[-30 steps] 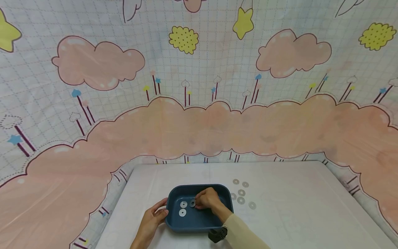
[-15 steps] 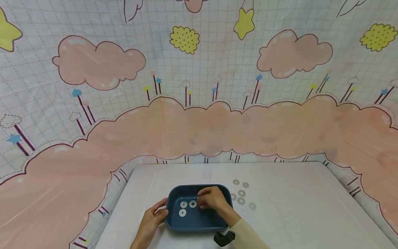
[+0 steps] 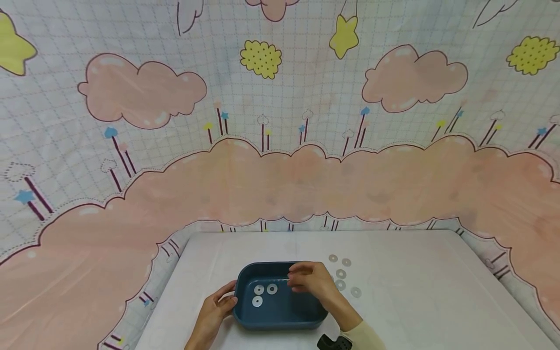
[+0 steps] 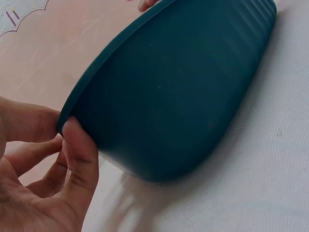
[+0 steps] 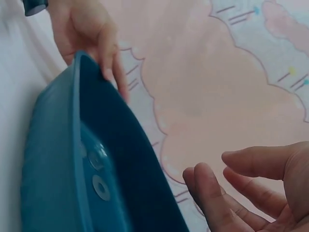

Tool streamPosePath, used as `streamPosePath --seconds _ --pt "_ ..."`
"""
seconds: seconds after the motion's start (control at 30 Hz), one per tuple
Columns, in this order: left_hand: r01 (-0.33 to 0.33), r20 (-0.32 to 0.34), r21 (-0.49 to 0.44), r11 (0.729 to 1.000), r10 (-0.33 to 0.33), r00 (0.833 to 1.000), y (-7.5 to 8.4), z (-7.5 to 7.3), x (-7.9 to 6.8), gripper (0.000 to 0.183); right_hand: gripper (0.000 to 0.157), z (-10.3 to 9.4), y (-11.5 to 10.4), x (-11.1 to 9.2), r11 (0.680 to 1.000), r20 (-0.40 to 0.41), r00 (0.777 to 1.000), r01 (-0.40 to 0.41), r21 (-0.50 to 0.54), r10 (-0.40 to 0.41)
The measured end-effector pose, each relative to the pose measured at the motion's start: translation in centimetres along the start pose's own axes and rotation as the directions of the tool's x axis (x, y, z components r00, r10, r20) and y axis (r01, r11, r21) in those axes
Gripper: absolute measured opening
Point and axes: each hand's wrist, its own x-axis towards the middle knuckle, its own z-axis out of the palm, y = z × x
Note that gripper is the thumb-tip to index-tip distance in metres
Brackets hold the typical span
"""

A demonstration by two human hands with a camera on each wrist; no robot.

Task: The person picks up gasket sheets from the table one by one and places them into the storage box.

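Note:
My left hand [image 3: 213,307] pinches the left rim of a dark blue rectangular tray [image 3: 284,313], thumb on one side and fingers on the other, as the left wrist view shows at the tray rim [image 4: 104,55]. Three flat metal washers lie apart on the tray floor: an upper-left washer [image 3: 259,290], a washer below it [image 3: 257,301] and one to the right [image 3: 272,288]. Over the tray's right part hovers my right hand [image 3: 311,281]. In the right wrist view its fingers [image 5: 212,198] are loosely bent, with nothing between them and the thumb.
To the right of the tray several more washers [image 3: 341,274] lie scattered on the white table [image 3: 415,287], partly covered by my right hand. A black wrist device [image 3: 334,342] shows by the right sleeve. Behind hangs a patterned curtain [image 3: 306,184].
My right hand has let go of a washer beside the other two in the tray and moved right, its fingers loosening. The left hand keeps its place on the rim.

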Motion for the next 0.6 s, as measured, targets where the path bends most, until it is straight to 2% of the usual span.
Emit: streamPosePath --seconds 0.3,0.6 --pt "-0.002 -0.001 0.005 1.000 0.002 1.000 -0.1 -0.1 -0.1 0.051 0.030 -2.6 -0.7 -1.4 0.999 -0.015 1.000 0.020 0.034 -0.020" --pt "-0.004 0.007 -0.003 1.000 0.004 1.000 0.1 0.0 0.0 0.051 0.032 -5.0 -1.3 -2.2 1.000 -0.100 0.995 0.019 0.019 -0.017"
